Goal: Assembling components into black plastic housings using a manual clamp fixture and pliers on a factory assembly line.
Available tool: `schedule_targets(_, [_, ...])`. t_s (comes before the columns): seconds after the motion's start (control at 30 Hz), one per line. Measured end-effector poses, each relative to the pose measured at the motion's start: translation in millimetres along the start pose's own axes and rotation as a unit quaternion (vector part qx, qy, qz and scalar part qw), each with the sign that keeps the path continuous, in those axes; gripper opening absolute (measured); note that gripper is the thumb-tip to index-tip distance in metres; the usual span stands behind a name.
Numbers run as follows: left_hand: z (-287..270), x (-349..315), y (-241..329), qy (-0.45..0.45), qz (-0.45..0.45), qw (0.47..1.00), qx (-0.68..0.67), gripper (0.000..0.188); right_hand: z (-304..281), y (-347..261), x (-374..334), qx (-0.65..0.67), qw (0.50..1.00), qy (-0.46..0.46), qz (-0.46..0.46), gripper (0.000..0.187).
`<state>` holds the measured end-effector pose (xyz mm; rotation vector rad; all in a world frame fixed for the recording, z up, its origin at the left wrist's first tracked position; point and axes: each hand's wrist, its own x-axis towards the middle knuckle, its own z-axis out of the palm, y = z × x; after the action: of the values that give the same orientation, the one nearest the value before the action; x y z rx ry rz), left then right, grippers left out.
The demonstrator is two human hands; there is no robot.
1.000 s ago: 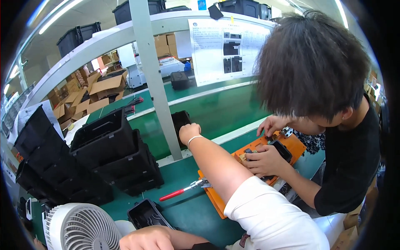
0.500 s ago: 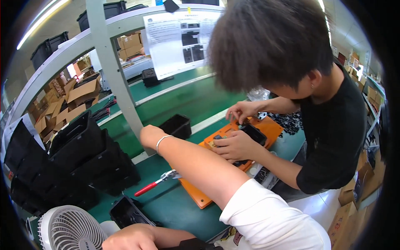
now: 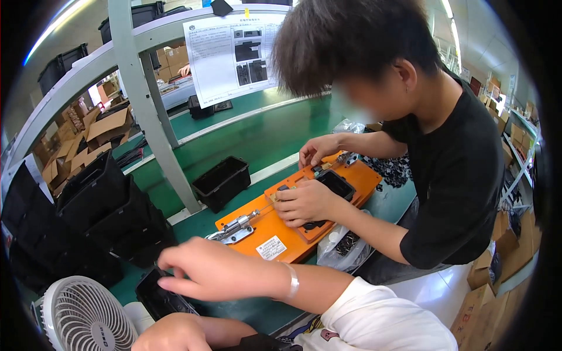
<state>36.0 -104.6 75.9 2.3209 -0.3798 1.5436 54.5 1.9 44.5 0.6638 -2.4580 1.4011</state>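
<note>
My right hand [image 3: 208, 270], slightly blurred, is above a small black bin [image 3: 161, 295] at the near edge of the bench. Its thumb and fingers are apart with nothing between them. At the bottom edge lies my left hand [image 3: 171, 334], back upward; its fingers are hidden. Beyond my right hand is an orange fixture board [image 3: 305, 253] with a metal toggle clamp [image 3: 237, 227]. Another empty black bin [image 3: 221, 182] stands behind the board. A co-worker's hands [image 3: 307, 202] work at a black box [image 3: 335, 186] seated on the fixture.
Stacked black bins [image 3: 111, 216] fill the left side, near a white fan [image 3: 88, 316]. A grey upright post [image 3: 137, 99] and a hung instruction sheet [image 3: 231, 58] are behind the bench. A plastic bag of small dark parts [image 3: 345, 248] lies beside the co-worker in black.
My right hand has drawn back toward me from beside the far black bin to over the near one. The whole view has shifted slightly. The co-worker's hands stay at the fixture.
</note>
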Motion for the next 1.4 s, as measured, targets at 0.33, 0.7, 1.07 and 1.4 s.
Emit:
schedule_targets(0.33, [0,0,-1,-0.015,-0.062,0.996,0.055,0.045,-33,-13,-107,0.173,0.939,0.055,-0.293,0.034])
schedule_targets(0.7, [1,-3,-18,-0.029,-0.173,0.981,0.080,0.042,9,88,-164,0.447,0.879,-0.164,-0.026,0.034])
schedule_targets(1.07, [-5,-3,-28,-0.056,-0.252,0.959,0.114,0.032,22,109,-165,0.648,0.729,-0.216,0.043,0.041])
schedule_targets(1.4, [-17,-9,-24,0.040,-0.286,0.945,0.156,0.026,26,118,-175,0.654,0.713,-0.236,0.083,0.048])
